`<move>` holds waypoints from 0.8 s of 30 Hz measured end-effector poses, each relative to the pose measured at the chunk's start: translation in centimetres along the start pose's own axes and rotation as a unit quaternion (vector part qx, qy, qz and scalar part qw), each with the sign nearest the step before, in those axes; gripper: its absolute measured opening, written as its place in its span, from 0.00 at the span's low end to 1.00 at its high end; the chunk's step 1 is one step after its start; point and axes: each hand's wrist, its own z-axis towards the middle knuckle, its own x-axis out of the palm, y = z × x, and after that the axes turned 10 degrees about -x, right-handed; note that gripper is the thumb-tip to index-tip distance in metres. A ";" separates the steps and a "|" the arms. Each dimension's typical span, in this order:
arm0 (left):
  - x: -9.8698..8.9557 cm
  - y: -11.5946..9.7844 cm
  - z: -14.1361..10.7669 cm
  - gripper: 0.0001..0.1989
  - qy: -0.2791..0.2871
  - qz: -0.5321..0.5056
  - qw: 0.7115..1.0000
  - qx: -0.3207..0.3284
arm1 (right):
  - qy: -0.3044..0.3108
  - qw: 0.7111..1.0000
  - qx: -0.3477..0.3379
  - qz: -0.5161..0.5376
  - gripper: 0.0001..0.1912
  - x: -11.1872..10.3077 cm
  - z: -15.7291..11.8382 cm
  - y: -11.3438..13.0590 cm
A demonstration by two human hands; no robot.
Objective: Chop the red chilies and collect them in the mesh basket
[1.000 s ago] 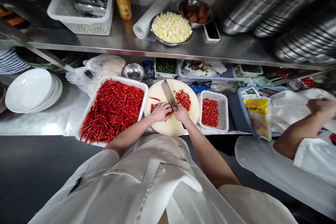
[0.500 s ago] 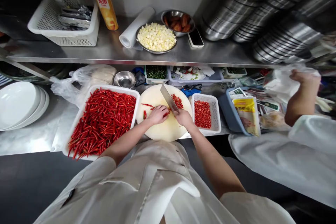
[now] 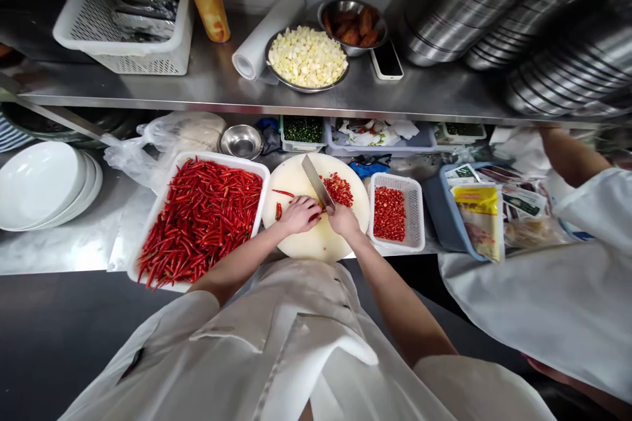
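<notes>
Near: I have the right hand (image 3: 344,220) clenched on the knife (image 3: 317,181), as before, and the left hand (image 3: 299,214) curled over red chillies (image 3: 315,216), pinning them just left of the blade. Beyond: chopped chilli (image 3: 340,189), right of the blade. Farther: a co-worker's forearm (image 3: 575,159) now reaches the shelf (image 3: 197,89) edge, its hand hidden.

Bright red chillies (image 3: 202,217), cream board (image 3: 316,243).
The chopped pieces (image 3: 338,189) are red flecked with pale yellow, the knife (image 3: 318,183) silver-grey, the small basket (image 3: 417,217) and the person's jacket (image 3: 217,362) white. The tall tube (image 3: 210,6) is orange with red near its top, the bin (image 3: 451,223) grey-blue, the far-left crockery (image 3: 8,136) striped blue and white.
</notes>
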 end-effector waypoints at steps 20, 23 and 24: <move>0.2 -0.1 -1.8 0.11 0.005 -0.010 1.000 -0.025 | 0.012 1.000 -0.012 -0.011 0.21 1.3 -2.0 2.6; 0.4 0.0 -2.1 0.11 0.003 -0.018 0.999 -0.026 | 0.008 1.000 -0.007 -0.008 0.21 1.6 -2.3 2.8; 0.4 0.0 -2.1 0.11 0.003 -0.018 0.999 -0.026 | 0.007 1.000 -0.005 -0.007 0.21 1.6 -2.4 2.9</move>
